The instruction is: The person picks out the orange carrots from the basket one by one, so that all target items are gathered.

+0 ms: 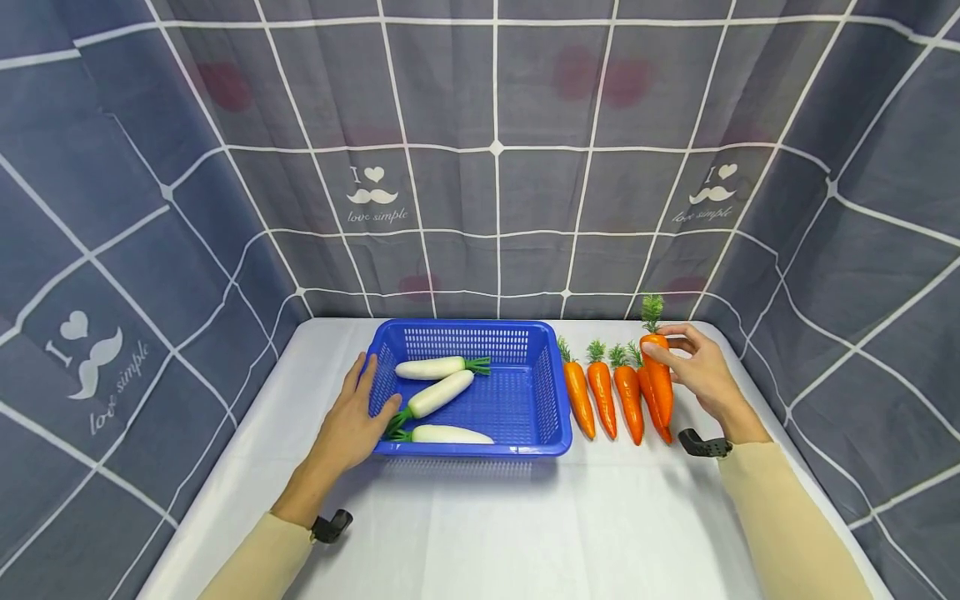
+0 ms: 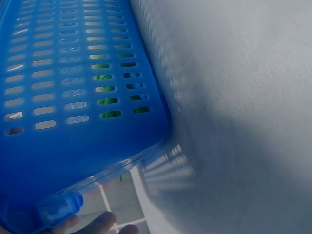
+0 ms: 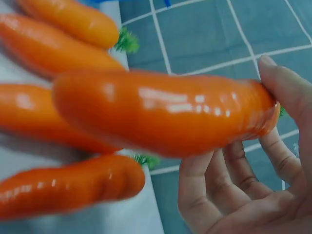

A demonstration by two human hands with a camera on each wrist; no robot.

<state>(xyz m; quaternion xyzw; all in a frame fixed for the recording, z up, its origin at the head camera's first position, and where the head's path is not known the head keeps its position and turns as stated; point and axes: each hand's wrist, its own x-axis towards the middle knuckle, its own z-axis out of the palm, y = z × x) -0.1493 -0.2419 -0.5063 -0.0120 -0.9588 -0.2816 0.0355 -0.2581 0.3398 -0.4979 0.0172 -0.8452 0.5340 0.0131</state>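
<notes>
My right hand (image 1: 697, 367) pinches an orange carrot (image 1: 657, 379) near its leafy top, thumb on one side and fingers on the other. In the right wrist view the held carrot (image 3: 165, 112) lies across the picture, above the other carrots. It overlaps another carrot (image 1: 649, 400) at the right end of a row in the head view. My left hand (image 1: 351, 421) rests at the left side of a blue basket (image 1: 558, 392), fingers spread along its rim. Inside the basket lie three white radishes (image 1: 442, 393) with green tops. Fingertips (image 2: 100, 223) show past the basket's corner in the left wrist view.
More carrots (image 1: 602, 390) lie side by side to the right of the basket, tops toward the back. A white cloth (image 1: 510, 525) covers the table. Grey-blue checked curtains (image 1: 540, 192) stand behind and on both sides.
</notes>
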